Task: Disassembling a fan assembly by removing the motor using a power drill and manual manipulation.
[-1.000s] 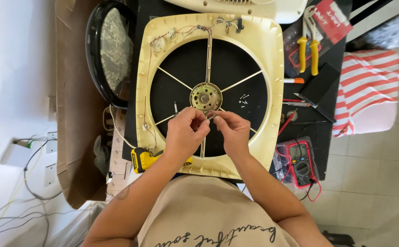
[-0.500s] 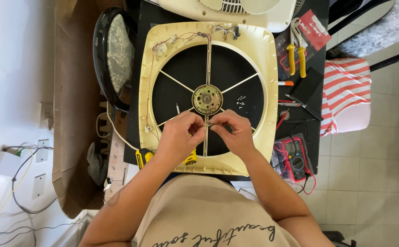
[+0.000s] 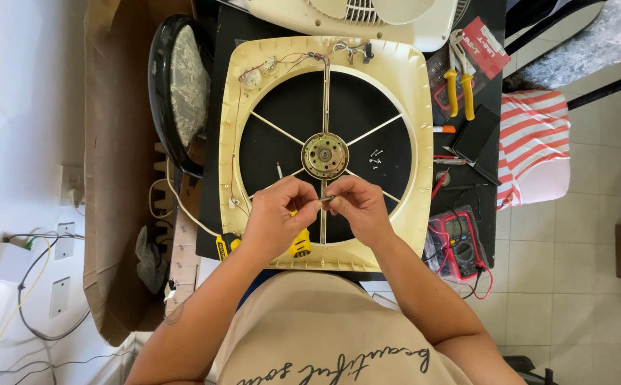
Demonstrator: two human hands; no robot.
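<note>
Black worktop [image 3: 228,28], red label card [image 3: 483,47] top right, left hand [image 3: 276,217] and right hand [image 3: 356,207] grips clamped on small metal part [image 3: 324,199]

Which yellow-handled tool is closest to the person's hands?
The stubby yellow-and-black screwdriver lying on the cream fan frame, just under the left hand. The yellow-handled pliers lie far off at the table's upper right.

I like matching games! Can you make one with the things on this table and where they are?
Things:
1. round motor
2. red meter
3. yellow-handled pliers
4. little screws

Places:
A. near right corner of the table
B. middle of the cream fan frame
C. far right, above the black box
D. dark surface just right of the motor

Pairs: 1-B, 2-A, 3-C, 4-D
</note>
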